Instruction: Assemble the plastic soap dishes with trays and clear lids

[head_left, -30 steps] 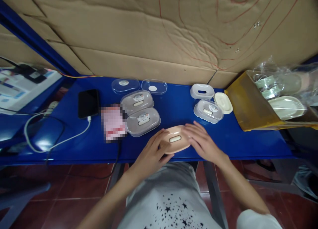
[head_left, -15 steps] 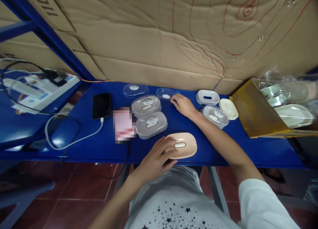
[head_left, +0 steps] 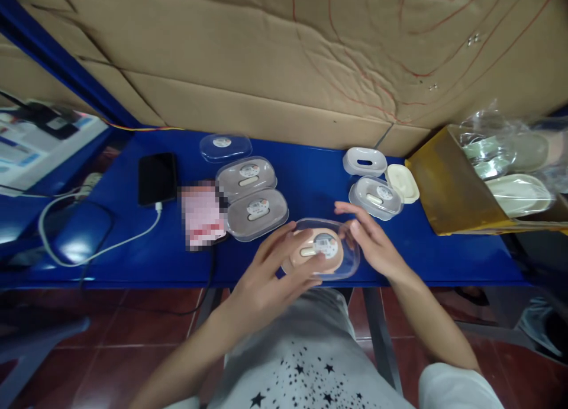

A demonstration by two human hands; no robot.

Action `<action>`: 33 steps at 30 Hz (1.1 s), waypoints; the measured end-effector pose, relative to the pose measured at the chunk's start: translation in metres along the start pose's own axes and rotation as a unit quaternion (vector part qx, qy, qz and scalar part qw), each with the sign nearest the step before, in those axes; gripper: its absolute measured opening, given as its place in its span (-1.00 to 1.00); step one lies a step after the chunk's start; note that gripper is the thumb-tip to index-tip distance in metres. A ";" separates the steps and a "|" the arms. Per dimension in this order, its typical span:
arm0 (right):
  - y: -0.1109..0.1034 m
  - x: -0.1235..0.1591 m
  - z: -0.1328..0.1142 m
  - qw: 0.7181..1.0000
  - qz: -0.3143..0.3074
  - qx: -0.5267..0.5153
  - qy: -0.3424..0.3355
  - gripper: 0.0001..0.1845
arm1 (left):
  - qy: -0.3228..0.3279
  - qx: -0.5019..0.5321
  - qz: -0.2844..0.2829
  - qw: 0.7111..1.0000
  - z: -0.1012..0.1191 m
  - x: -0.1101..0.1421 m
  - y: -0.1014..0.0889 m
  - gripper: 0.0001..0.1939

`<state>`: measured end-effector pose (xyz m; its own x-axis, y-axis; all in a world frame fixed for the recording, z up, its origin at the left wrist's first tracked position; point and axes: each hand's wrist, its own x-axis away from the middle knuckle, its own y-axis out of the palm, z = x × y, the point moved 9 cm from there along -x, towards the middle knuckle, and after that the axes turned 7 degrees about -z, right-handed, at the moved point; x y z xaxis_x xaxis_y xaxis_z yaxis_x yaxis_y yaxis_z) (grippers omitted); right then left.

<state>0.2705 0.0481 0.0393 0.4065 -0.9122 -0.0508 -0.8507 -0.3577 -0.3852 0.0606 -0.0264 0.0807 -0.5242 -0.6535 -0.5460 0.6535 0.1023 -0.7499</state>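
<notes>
A peach soap dish [head_left: 310, 254] lies at the front edge of the blue table [head_left: 310, 190]. A clear plastic lid [head_left: 339, 252] with a round sticker rests over it. My left hand [head_left: 270, 273] grips the dish's left side, fingers curled round it. My right hand [head_left: 370, 240] holds the lid's right edge between thumb and fingers. Two closed grey dishes with clear lids [head_left: 255, 211] lie just left of my hands.
One loose clear lid [head_left: 224, 145] lies at the back. A white dish [head_left: 364, 160], a lidded dish [head_left: 375, 196] and a cream dish [head_left: 402, 183] sit right. A yellow box [head_left: 448, 184] holds bagged dishes. A black phone [head_left: 156, 177] with white cable lies left. Cardboard lines the back.
My right hand reached to the back, took the clear lid there, and brought it over the peach dish. My left hand stayed on the dish.
</notes>
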 end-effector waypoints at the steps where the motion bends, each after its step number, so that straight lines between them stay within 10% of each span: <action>1: 0.002 0.005 -0.002 0.998 0.009 0.039 -0.038 -0.41 | -0.021 0.004 0.013 1.000 -0.005 0.005 0.002 -0.55; 9: 0.036 0.035 0.000 0.931 -0.087 0.296 -0.198 -0.44 | -0.093 0.031 0.029 0.995 -0.025 0.037 0.042 -0.53; 23: 0.046 0.071 0.005 0.855 -0.071 0.431 -0.280 -0.17 | 0.113 -0.041 -0.058 0.991 -0.003 0.034 0.038 -0.60; 33: 0.037 0.059 0.006 0.877 -0.057 0.387 -0.280 -0.26 | 0.129 -0.058 -0.097 0.985 -0.014 0.015 0.052 -0.72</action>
<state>0.2645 -0.0177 0.0167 0.7586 -0.5607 -0.3319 -0.4006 0.0005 -0.9163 0.0789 -0.0209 0.0285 -0.7643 -0.4591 -0.4530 0.4676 0.0893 -0.8794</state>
